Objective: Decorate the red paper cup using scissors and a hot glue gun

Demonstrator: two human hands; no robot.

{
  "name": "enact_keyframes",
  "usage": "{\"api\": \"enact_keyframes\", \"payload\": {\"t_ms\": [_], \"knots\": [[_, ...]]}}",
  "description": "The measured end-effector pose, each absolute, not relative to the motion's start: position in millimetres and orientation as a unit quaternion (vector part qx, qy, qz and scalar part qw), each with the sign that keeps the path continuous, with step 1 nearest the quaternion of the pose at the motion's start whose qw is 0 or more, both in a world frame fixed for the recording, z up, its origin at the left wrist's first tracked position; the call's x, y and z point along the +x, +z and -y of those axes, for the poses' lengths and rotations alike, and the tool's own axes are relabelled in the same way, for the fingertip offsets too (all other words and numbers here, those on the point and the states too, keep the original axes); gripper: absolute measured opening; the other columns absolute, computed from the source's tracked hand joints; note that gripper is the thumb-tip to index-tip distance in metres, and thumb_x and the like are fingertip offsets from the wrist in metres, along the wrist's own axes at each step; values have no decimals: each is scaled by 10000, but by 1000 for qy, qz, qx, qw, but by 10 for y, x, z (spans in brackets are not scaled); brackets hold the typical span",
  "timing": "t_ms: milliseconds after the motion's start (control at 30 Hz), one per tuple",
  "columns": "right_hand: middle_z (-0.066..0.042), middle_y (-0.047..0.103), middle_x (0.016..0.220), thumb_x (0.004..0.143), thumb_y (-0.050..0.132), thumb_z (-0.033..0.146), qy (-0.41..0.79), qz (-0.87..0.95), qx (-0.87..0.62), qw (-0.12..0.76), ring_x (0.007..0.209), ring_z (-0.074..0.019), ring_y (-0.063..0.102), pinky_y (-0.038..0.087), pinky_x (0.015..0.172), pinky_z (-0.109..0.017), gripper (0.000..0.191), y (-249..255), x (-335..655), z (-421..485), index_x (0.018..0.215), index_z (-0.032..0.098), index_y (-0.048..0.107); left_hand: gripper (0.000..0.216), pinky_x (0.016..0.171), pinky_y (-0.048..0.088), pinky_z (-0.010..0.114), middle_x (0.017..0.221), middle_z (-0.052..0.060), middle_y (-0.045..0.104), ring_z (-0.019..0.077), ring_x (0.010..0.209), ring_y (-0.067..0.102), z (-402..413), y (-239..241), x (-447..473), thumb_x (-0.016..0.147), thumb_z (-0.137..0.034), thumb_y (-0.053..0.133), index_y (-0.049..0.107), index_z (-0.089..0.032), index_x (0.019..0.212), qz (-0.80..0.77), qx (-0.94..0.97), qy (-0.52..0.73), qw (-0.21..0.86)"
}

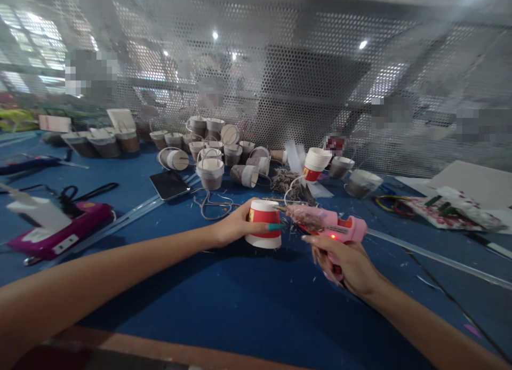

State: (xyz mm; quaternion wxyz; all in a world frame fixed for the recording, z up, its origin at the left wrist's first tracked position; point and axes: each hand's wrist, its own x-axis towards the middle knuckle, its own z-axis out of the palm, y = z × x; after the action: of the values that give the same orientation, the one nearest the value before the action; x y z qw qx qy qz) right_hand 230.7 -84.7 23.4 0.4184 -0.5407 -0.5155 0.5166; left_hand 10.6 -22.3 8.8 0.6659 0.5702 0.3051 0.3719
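Looks from the head, forward and down across the blue table, close to the left hand and right hand, farther from the mesh wall.

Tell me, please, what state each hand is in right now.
Left hand: closed, holding a red-and-white paper cup.
Right hand: closed, holding a pink glue gun by its handle, nozzle toward the cup.

Cup: wht w/ red band, inverted, narrow base up, approx. upright, ctr. of view. Gun: pink, fibers stuck on barrel, red LED lit; approx. horiz., R of cup, front end at cup's upper side, contact unclear. Clear glue stick protrudes from rear.
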Motion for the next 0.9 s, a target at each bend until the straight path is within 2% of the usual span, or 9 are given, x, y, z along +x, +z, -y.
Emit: {"api": "enact_keyframes", "payload": {"t_ms": [433, 633, 900], "knots": [[13, 386, 284, 677, 656, 470, 521, 517, -534, 420, 317, -93, 393, 264, 318, -230, 486, 207, 2326, 845, 336, 210, 427, 500, 855, 437, 392, 902, 13, 637, 189, 856, 618, 210, 75, 104, 603, -298, 804, 520, -193, 1001, -305, 566, 374, 668], [25, 369, 278, 669, 658, 459, 522, 514, -539, 416, 294, -85, 366, 250, 313, -234, 453, 217, 2322, 843, 353, 204, 456, 521, 848, 447, 387, 909, 21, 639, 187, 850, 616, 224, 86, 100, 585, -298, 812, 516, -186, 999, -312, 559, 375, 670], [17, 375, 262, 674, 651, 449, 516, 519, -538, 418, 286, -84, 361, 265, 326, -238, 488, 244, 2302, 851, 321, 212, 412, 527, 853, 442, 393, 900, 18, 640, 195, 858, 617, 219, 81, 106, 579, -310, 814, 521, -190, 1000, -312, 558, 376, 670]]}}
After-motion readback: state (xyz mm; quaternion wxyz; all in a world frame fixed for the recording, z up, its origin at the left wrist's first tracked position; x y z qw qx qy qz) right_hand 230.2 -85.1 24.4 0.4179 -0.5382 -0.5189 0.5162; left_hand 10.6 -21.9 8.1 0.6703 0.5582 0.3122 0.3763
